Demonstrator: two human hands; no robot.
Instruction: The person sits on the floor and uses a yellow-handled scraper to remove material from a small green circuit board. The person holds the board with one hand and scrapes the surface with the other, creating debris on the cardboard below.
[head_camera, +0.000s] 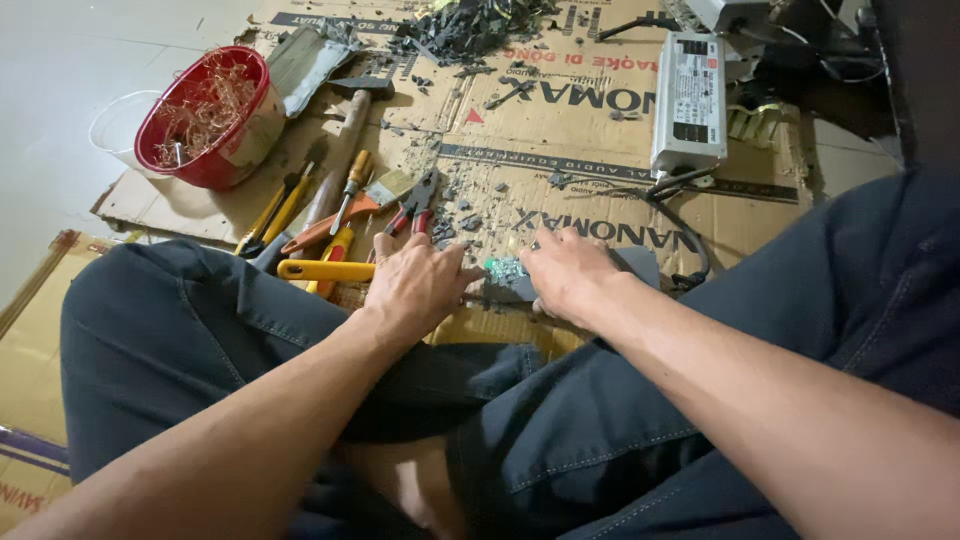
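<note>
On the far left of the cardboard (600, 150) I see a red bucket (205, 115) of wire scraps, then a hammer (340, 150), screwdrivers (350, 185) and pliers (415, 205) lying close together. My left hand (420, 285) presses down beside a small green circuit board (507, 270), fingers together; my right hand (570, 270) is curled over a dark block (635, 265) just beside it, though I cannot tell its grip. The board lies between both hands. I'd worry it could slip or snap, and sharp fragments (465, 215) nearby could cut fingers.
</note>
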